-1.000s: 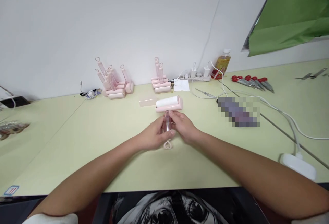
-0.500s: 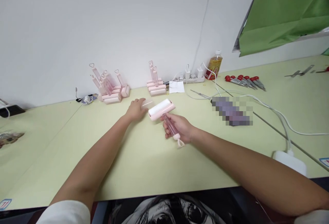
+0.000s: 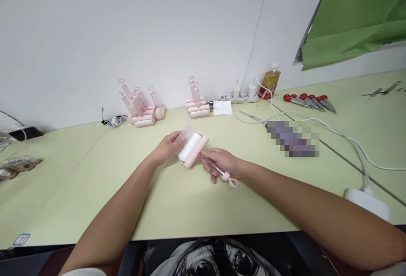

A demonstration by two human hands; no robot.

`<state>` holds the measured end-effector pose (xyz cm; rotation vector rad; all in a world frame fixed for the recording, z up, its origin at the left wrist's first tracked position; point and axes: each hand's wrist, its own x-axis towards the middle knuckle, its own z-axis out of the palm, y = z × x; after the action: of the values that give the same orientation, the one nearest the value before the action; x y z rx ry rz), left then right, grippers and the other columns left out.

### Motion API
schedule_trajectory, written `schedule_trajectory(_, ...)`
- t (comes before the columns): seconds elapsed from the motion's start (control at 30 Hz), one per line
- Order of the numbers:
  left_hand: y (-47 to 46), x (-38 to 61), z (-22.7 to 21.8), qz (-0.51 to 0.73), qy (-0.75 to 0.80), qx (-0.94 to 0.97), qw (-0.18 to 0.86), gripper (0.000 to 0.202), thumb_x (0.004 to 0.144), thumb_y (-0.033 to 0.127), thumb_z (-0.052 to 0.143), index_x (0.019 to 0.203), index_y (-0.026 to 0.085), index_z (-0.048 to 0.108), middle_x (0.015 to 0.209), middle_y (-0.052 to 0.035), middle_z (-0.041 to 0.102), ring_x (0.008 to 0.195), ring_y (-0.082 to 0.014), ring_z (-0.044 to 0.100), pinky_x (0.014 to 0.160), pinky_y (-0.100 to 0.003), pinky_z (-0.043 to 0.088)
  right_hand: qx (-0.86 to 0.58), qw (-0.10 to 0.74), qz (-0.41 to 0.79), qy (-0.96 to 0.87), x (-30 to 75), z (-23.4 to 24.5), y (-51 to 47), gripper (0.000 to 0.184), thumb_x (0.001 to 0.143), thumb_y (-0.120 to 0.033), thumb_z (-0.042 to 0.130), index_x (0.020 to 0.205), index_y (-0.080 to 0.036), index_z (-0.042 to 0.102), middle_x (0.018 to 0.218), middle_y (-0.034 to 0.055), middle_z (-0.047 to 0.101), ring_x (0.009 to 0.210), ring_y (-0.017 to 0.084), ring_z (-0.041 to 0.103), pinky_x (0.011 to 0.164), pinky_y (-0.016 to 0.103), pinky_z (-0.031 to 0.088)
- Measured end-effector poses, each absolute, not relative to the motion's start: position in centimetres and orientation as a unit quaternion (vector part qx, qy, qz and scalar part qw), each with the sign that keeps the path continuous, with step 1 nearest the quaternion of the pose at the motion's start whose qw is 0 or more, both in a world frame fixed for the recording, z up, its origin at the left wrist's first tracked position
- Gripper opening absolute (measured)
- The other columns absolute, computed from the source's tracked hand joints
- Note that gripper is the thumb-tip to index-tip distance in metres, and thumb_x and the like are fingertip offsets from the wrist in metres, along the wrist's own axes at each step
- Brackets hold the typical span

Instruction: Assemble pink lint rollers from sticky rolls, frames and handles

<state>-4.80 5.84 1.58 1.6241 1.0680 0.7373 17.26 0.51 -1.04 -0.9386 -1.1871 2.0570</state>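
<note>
A pink lint roller (image 3: 194, 151) with a white roll is held above the table, its head tilted up to the left. My right hand (image 3: 226, 162) is closed around its clear pink handle, and the heart-shaped loop at the end points toward me. My left hand (image 3: 169, 147) grips a translucent plastic cover (image 3: 187, 132), thumb on its near face. The cover lies close along the left side of the white roll; whether the two touch I cannot tell.
Several similar lint rollers (image 3: 144, 120) stand by the wall at left, with another group (image 3: 199, 111) right of them. Behind are a power strip (image 3: 242, 98), white paper (image 3: 222, 107) and a bottle (image 3: 269, 82). Red-ended tools (image 3: 311, 102), cables and a white adapter (image 3: 368, 204) occupy the right.
My left hand has brought the cover from the tabletop up beside the roll. The lint roller's head has turned steeper, and its handle has swung slightly right. The view has shifted a little.
</note>
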Motion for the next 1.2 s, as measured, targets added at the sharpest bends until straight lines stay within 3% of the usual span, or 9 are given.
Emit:
schedule_trajectory(0.43, 5.0, -4.4, 1.5, 0.287, 0.398, 0.686, 0.538, 0.056, 0.083, 0.056, 0.058, 0.122, 0.017, 0.054, 0.104, -0.0072, 0.063, 0.079, -0.0154, 0.057, 0.066, -0.025, 0.046, -0.365, 0.286, 0.76, -0.455, 17.4, -0.9, 0.4, 0.025, 0.094, -0.04, 0.048, 0.094, -0.017, 0.055, 0.05, -0.0044, 0.053, 0.034, 0.009, 0.042, 0.039, 0.027, 0.053)
schedule_trajectory(0.7, 3.8, -3.4, 1.8, 0.2, 0.358, 0.732, 0.543, 0.055, 0.092, 0.058, 0.041, 0.123, 0.014, 0.051, 0.102, -0.0102, 0.064, 0.084, -0.0183, 0.058, 0.072, -0.029, 0.046, -0.407, 0.279, 0.744, -0.45, 17.4, -0.3, 0.0, 0.028, 0.098, -0.037, 0.038, 0.09, -0.015, 0.055, 0.049, -0.0031, 0.053, 0.033, 0.01, 0.042, 0.036, 0.026, 0.05)
schedule_trajectory(0.8, 3.6, -3.6, 2.2, 0.213, 0.388, 0.785, 0.434, 0.056, 0.094, 0.058, 0.034, 0.13, 0.017, 0.049, 0.117, -0.0121, 0.06, 0.099, -0.0233, 0.058, 0.084, -0.035, 0.047, -0.407, 0.292, 0.751, -0.43, 17.4, -0.3, 0.2, 0.028, 0.097, -0.038, 0.04, 0.092, -0.015, 0.056, 0.052, -0.0026, 0.054, 0.035, 0.011, 0.044, 0.037, 0.027, 0.05)
schedule_trajectory(0.9, 3.2, -3.6, 2.4, 0.221, 0.393, 0.863, 0.229, 0.066, 0.086, 0.057, 0.053, 0.14, 0.022, 0.039, 0.143, -0.0143, 0.042, 0.126, -0.0317, 0.044, 0.102, -0.044, 0.039, -0.4, 0.319, 0.768, -0.385, 17.6, -0.3, 0.6, 0.027, 0.097, -0.037, 0.041, 0.092, -0.015, 0.056, 0.053, -0.0027, 0.054, 0.036, 0.011, 0.046, 0.039, 0.029, 0.052)
schedule_trajectory(0.97, 2.9, -3.3, 2.1, 0.191, 0.373, 0.9, 0.124, 0.076, 0.078, 0.049, 0.066, 0.144, 0.024, 0.036, 0.15, -0.0156, 0.031, 0.133, -0.0361, 0.035, 0.106, -0.048, 0.035, -0.394, 0.328, 0.786, -0.345, 17.8, -0.1, 0.9, 0.029, 0.098, -0.037, 0.039, 0.091, -0.015, 0.056, 0.054, -0.0028, 0.055, 0.036, 0.011, 0.045, 0.04, 0.029, 0.052)
schedule_trajectory(1.1, 2.9, -2.4, 1.1, 0.214, 0.371, 0.903, 0.041, 0.065, 0.08, 0.023, 0.059, 0.141, 0.022, 0.037, 0.139, -0.0162, 0.041, 0.124, -0.031, 0.046, 0.098, -0.043, 0.043, -0.36, 0.346, 0.816, -0.291, 18.1, 0.5, 1.0, 0.035, 0.099, -0.04, 0.033, 0.093, -0.015, 0.057, 0.058, -0.0007, 0.059, 0.037, 0.011, 0.048, 0.044, 0.03, 0.053)
schedule_trajectory(1.2, 3.6, -2.2, 0.8, 0.242, 0.419, 0.872, 0.065, 0.058, 0.078, 0.026, 0.059, 0.134, 0.019, 0.044, 0.126, -0.0134, 0.053, 0.11, -0.0265, 0.056, 0.089, -0.036, 0.048, -0.318, 0.382, 0.815, -0.299, 18.1, 0.8, 0.8, 0.039, 0.099, -0.043, 0.032, 0.096, -0.015, 0.059, 0.062, 0.0012, 0.063, 0.041, 0.011, 0.052, 0.048, 0.03, 0.054)
